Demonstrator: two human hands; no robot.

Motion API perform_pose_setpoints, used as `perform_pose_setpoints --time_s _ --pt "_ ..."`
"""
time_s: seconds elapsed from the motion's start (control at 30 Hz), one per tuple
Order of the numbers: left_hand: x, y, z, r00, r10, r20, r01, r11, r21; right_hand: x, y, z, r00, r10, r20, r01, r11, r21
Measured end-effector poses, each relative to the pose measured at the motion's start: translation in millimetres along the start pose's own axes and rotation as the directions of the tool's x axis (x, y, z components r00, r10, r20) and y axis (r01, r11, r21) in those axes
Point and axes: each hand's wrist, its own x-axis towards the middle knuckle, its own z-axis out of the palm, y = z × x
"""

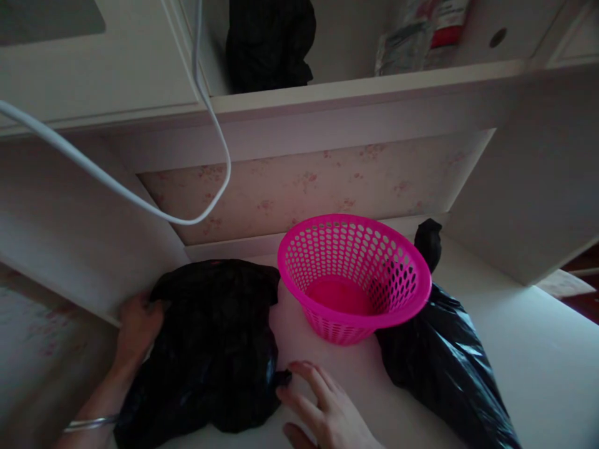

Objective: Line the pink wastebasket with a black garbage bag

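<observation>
A black plastic bag (219,349), bulky and crumpled, lies on the white surface at the left. My left hand (138,324), with a silver bangle on its wrist, is closed on the bag's upper left edge; some fingertips are hidden by the plastic. My right hand (322,405) is at the bag's lower right side, fingers bent and apart, with the fingertips at a small twisted tip of the plastic. Just beyond that hand stands a pink perforated basket (344,296), with nothing seen inside. A second black plastic bag (444,362), long and shiny, lies right of the basket.
A white cable (206,212) hangs in a loop at upper left. Above, a shelf (374,90) bears another black bag (271,43) and a clear package (407,47) beside a red-and-white item (450,25). White panels flank the surface, with floral wallpaper (304,187) behind.
</observation>
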Motion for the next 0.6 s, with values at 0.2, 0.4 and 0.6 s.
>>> perform_pose_setpoints --time_s 0.2,0.4,0.6 --pt "-64.3 48.1 43.4 0.888 0.405 0.220 -0.374 0.912 -0.168 -5.8 18.2 62.9 0.936 0.100 0.337 -0.098 0.995 -0.023" --pt "-76.4 126.8 87.2 0.679 0.611 0.407 -0.578 0.787 -0.216 -25.8 25.9 97.1 0.996 -0.024 0.089 0.028 0.999 -0.037" --pt "-32.8 164.0 132.4 0.648 0.492 0.581 -0.529 0.840 -0.121 -32.2 37.9 114.1 0.990 -0.135 0.034 0.137 0.989 -0.062"
